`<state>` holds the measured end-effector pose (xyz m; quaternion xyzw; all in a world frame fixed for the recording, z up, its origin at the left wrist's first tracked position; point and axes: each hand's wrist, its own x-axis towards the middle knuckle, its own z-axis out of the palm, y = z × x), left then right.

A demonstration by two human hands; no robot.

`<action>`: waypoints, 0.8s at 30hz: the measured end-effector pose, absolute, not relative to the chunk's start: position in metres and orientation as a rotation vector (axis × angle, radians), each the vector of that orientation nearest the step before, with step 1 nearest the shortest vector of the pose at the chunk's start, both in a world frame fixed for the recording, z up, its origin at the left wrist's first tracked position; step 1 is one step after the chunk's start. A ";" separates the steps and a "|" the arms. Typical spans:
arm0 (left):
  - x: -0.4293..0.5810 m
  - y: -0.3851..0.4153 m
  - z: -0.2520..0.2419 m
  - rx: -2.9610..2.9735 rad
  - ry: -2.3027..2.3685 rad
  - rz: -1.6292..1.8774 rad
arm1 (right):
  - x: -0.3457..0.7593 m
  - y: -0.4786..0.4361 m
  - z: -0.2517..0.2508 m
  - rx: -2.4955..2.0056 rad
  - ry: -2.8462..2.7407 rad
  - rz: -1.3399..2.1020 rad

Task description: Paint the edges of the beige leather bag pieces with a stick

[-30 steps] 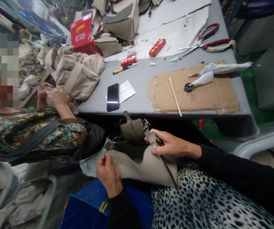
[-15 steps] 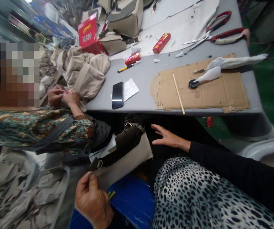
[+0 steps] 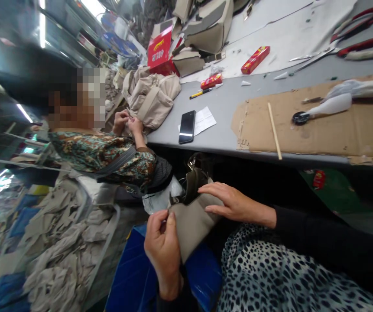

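A taupe bag piece [image 3: 192, 223] hangs over my lap, its smooth panel facing me and a darker strap with metal buckle at its far end. My left hand [image 3: 164, 247] pinches its near upper corner between thumb and fingers. On the panel's far right side lies my right hand [image 3: 235, 203], fingers apart and stretched over the edge; its fingertips touch the material or hover just above it. The inside of the bag piece is mostly hidden.
On the grey table [image 3: 218, 141] are a phone [image 3: 186, 126], cardboard [image 3: 319, 134] with a white bottle and stick, red boxes and scissors [image 3: 335, 41]. A person [image 3: 108, 151] works at the left. A blue container [image 3: 131, 264] stands below; fabric piles lie left.
My left hand has moved right and up with the bag piece. My right hand has come from beside the piece onto its far side. The camera view has turned left.
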<state>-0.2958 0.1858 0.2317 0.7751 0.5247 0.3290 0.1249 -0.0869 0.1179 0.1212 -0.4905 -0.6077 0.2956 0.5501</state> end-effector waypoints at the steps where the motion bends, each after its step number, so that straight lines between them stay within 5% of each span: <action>1: -0.292 0.181 0.234 2.272 1.482 0.942 | -0.091 0.122 0.124 -1.166 -1.443 0.718; 9: -0.276 0.164 0.238 2.257 1.276 0.904 | -0.117 0.144 0.139 -0.940 -1.368 1.002; 15: -0.268 0.182 0.230 2.057 1.120 0.909 | -0.110 0.142 0.133 -0.650 -0.718 1.510; 24: -0.258 0.240 0.211 1.595 0.672 0.449 | -0.072 0.143 0.126 -0.709 -0.386 1.500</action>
